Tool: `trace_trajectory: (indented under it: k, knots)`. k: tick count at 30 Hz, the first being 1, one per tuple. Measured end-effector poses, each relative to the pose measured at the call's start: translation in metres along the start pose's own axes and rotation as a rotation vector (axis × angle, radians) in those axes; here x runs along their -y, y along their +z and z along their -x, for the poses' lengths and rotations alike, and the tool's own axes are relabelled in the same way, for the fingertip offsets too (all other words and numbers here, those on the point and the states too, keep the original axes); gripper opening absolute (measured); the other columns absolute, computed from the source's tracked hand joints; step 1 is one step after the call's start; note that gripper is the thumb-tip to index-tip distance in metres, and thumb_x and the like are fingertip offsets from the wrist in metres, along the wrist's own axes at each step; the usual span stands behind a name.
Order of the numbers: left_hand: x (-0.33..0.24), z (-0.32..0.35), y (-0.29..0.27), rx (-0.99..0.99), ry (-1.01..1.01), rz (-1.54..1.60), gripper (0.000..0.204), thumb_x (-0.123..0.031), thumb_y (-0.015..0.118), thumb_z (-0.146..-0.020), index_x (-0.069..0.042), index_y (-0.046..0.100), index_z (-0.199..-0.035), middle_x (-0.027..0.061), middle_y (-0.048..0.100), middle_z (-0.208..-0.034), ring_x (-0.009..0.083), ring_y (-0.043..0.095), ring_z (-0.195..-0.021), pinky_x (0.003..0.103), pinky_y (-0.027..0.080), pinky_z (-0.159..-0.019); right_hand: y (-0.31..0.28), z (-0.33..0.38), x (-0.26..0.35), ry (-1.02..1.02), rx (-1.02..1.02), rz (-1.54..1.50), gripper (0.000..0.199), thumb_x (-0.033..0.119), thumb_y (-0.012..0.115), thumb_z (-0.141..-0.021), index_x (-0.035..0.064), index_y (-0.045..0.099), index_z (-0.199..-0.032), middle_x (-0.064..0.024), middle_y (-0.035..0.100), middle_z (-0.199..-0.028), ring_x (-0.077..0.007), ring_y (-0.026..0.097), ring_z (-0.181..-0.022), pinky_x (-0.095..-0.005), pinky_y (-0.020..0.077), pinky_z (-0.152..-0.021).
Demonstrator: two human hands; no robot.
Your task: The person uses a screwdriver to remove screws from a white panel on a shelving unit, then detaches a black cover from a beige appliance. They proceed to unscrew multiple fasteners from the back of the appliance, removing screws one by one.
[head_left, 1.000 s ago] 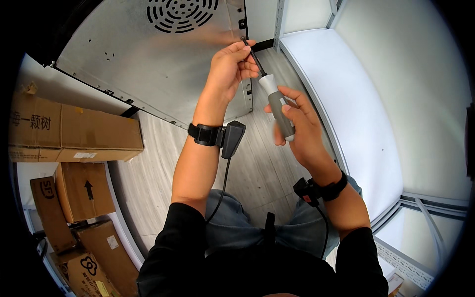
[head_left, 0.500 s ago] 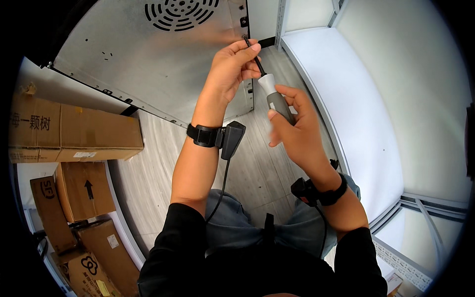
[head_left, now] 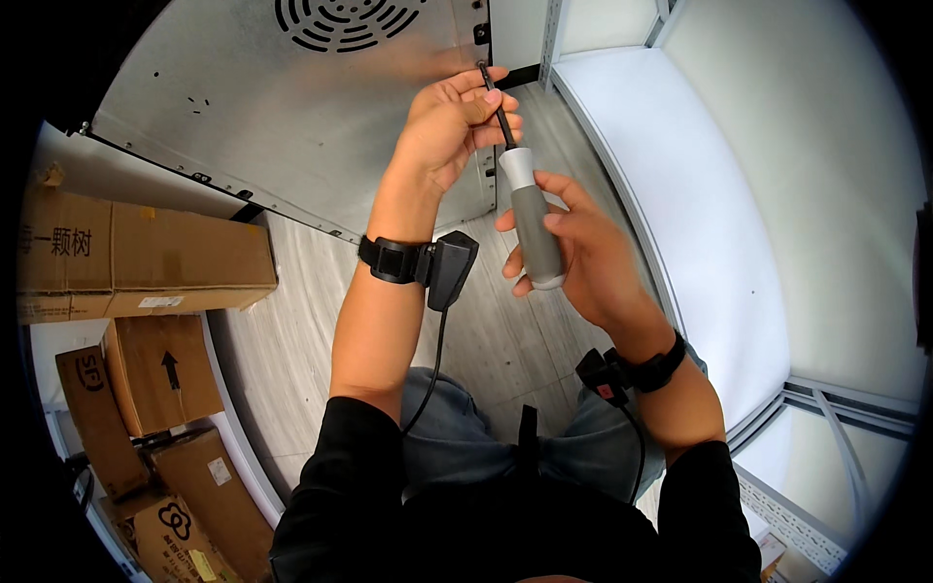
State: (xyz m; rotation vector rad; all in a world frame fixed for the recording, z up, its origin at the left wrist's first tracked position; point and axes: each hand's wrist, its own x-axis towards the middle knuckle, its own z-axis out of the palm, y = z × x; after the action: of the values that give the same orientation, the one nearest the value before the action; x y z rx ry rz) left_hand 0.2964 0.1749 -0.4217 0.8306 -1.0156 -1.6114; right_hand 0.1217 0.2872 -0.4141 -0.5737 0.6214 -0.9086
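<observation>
A screwdriver (head_left: 535, 225) with a grey handle, pale collar and dark shaft slants up to the right edge of a silver metal panel (head_left: 321, 146). Its tip meets the panel's edge, where a small screw appears to sit. My left hand (head_left: 449, 126) pinches the shaft close to the tip between thumb and fingers. Around the handle lie the fingers of my right hand (head_left: 593, 248), with thumb and index finger against its sides and the other fingertips showing past its left side. Round vent slots (head_left: 350, 15) pierce the panel above my left hand.
Cardboard boxes (head_left: 185, 257) are stacked on the left, some on a lower white shelf. Along the right runs a long white shelf (head_left: 680, 165) with a grey metal frame. Black wristbands with cabled devices (head_left: 452, 272) are on both wrists. Wood-look floor (head_left: 311, 311) lies below.
My right hand has loosened and shifted its fingers, baring more of the handle, which now stands more upright. My left hand keeps its pinch on the shaft. The view has shifted slightly.
</observation>
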Motion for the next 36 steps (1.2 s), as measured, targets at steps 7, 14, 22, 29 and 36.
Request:
trace_trajectory:
  k: [7,14,22,29,36]
  knots:
    - [-0.006,0.005,0.006,-0.094,-0.035,-0.137,0.031,-0.011,0.061,-0.089,0.004,0.057,-0.116,0.004,0.064,-0.081,0.0126,0.063,-0.069,0.024,0.055,-0.061,-0.003,-0.008,-0.022,-0.177,-0.191,0.54,0.057,0.009,0.063,-0.083,-0.003,0.036,-0.132,-0.0125,0.056,-0.101,-0.0155,0.06,-0.074,-0.0295,0.0556,-0.057]
    - [0.004,0.0,0.001,-0.117,0.027,-0.233,0.03,-0.011,0.064,-0.088,0.002,0.059,-0.114,-0.001,0.062,-0.074,0.008,0.06,-0.063,0.021,0.051,-0.056,-0.004,-0.015,-0.019,-0.121,-0.185,0.703,0.058,0.015,0.069,-0.08,-0.0064,0.041,-0.125,-0.0118,0.056,-0.094,-0.0146,0.061,-0.072,-0.0264,0.0528,-0.051]
    - [0.0,-0.001,-0.003,-0.045,0.003,-0.056,0.03,-0.004,0.054,-0.092,0.006,0.053,-0.12,0.0085,0.065,-0.083,0.0153,0.065,-0.069,0.025,0.057,-0.064,-0.014,-0.01,-0.007,0.043,0.102,0.106,0.05,0.018,0.057,-0.088,-0.0008,0.039,-0.131,-0.0128,0.058,-0.101,-0.0231,0.064,-0.084,-0.0305,0.0556,-0.059]
    - [-0.006,0.003,0.004,-0.077,-0.023,-0.136,0.031,-0.009,0.057,-0.091,0.005,0.055,-0.118,0.0066,0.065,-0.084,0.0136,0.064,-0.068,0.026,0.055,-0.063,-0.013,-0.015,-0.017,-0.006,-0.025,0.479,0.048,0.013,0.067,-0.083,-0.0013,0.046,-0.123,-0.0074,0.057,-0.098,-0.0122,0.059,-0.079,-0.0284,0.0563,-0.061]
    - [0.001,0.001,0.003,-0.107,0.014,-0.289,0.032,-0.011,0.061,-0.09,0.003,0.056,-0.118,0.0049,0.065,-0.079,0.0121,0.063,-0.065,0.023,0.052,-0.059,-0.015,-0.019,-0.027,-0.1,-0.135,0.621,0.053,0.019,0.07,-0.08,-0.0018,0.043,-0.12,-0.0083,0.058,-0.091,-0.0137,0.06,-0.076,-0.0286,0.0531,-0.056]
